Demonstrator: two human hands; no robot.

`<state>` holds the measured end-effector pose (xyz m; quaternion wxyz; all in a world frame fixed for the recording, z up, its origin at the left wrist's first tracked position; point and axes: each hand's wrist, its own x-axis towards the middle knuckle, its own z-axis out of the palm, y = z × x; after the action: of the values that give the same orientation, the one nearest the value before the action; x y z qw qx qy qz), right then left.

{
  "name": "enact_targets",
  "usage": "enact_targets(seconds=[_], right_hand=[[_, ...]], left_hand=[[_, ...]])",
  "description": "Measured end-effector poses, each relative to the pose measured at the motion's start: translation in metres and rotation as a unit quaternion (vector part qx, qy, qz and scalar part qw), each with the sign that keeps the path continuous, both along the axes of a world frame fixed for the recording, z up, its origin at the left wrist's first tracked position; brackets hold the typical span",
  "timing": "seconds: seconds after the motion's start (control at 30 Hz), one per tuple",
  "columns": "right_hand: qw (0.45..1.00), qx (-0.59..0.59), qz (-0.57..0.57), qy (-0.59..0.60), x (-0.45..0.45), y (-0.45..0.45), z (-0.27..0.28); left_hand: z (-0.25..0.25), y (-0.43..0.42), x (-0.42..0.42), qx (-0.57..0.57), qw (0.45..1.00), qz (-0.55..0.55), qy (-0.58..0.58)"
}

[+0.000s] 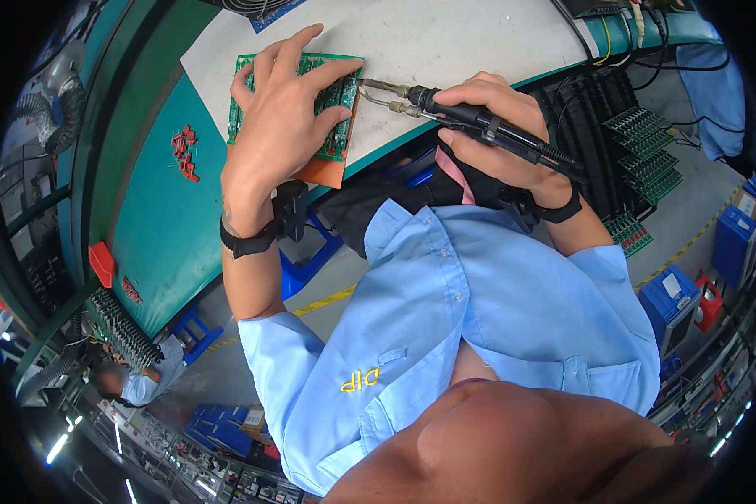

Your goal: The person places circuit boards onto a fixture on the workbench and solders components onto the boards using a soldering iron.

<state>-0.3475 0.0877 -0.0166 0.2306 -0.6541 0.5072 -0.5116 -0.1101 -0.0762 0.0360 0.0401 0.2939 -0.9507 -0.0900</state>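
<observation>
My left hand lies over a green circuit board, its fingers spread across the surface and index fingertip near the right edge. Orange-brown material shows beneath the board's near edge. A black soldering iron with a thin curved metal tube beside its tip is gripped in my right hand. The iron's tip meets or nearly meets the board's right edge beside my left index fingertip; exact contact is too small to tell. Part of the board is hidden under my left palm.
The board rests on a white sheet over a green bench mat. Small red components lie on the mat at left. Stacked circuit boards stand at right. Cables run along the upper right. A person is at lower left.
</observation>
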Motion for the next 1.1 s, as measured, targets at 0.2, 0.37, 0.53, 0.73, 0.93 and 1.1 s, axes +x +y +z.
enact_targets(seconds=[0.2,0.37,0.53,0.73,0.93,1.1], right_hand=[[1.0,0.002,0.002,0.006,0.0,0.0,0.003],[1.0,-0.01,0.005,0.015,-0.001,0.0,0.002],[0.999,0.009,-0.02,-0.038,-0.008,0.001,0.004],[0.99,-0.026,-0.135,-0.023,-0.009,-0.05,0.003],[0.98,-0.016,-0.13,-0.153,0.0,-0.069,-0.004],[0.98,-0.011,-0.134,-0.147,-0.003,-0.065,-0.015]], left_hand=[[-0.001,0.0,0.0,-0.001,1.0,-0.003,0.003],[-0.001,-0.001,0.0,0.0,1.0,0.0,0.002],[-0.001,-0.001,0.002,0.003,1.0,0.001,0.001],[0.003,0.004,0.01,-0.016,0.995,-0.013,0.097],[-0.007,0.061,0.027,-0.025,0.982,0.095,0.159],[-0.045,0.076,0.027,-0.087,0.971,0.119,0.187]])
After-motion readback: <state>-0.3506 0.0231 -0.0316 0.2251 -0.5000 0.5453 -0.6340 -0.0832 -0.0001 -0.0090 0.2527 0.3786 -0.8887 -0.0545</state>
